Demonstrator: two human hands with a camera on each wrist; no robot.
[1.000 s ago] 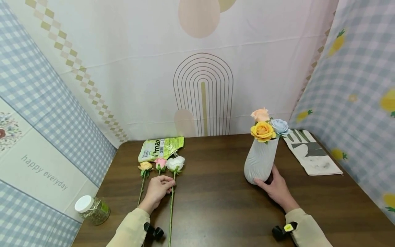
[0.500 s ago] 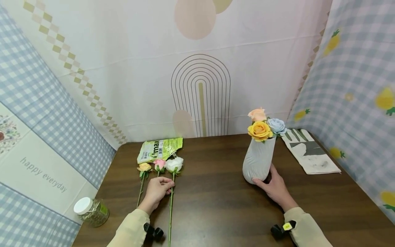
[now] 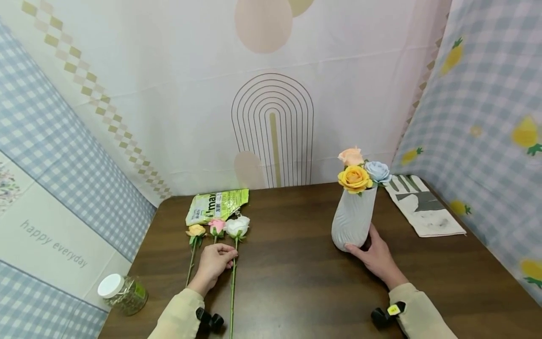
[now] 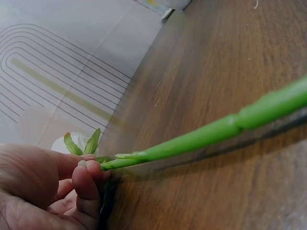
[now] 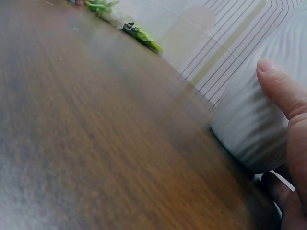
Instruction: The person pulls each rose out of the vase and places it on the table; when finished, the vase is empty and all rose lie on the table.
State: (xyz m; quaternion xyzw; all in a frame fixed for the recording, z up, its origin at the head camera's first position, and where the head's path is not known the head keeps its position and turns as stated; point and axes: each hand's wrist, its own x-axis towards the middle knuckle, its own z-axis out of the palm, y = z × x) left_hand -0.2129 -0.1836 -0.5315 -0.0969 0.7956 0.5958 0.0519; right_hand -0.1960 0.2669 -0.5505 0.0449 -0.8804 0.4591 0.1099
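My left hand (image 3: 215,264) pinches the green stem of a white artificial rose (image 3: 237,227), just below the bloom. In the left wrist view that stem (image 4: 192,143) runs from the fingertips across the foreground. A pink rose (image 3: 217,226) and a pale orange rose (image 3: 196,230) lie to its left, the pink one's stem mostly hidden by the hand. With thumb and fingers round its lower part, my right hand (image 3: 378,260) holds a white ribbed vase (image 3: 354,217). The vase bears a yellow rose (image 3: 354,178), a peach rose (image 3: 350,156) and a light blue rose (image 3: 378,171).
Behind the loose roses lies a green-and-white packet (image 3: 217,206). A lidded clear jar (image 3: 131,296) stands at the table's left edge. On the right, a folded printed cloth (image 3: 436,221) lies beyond the vase. Patterned fabric hangs along the back and sides of the wooden table (image 3: 292,278).
The head view has shifted slightly, so everything appears a little further left. Both hands keep their grip on stem and vase.
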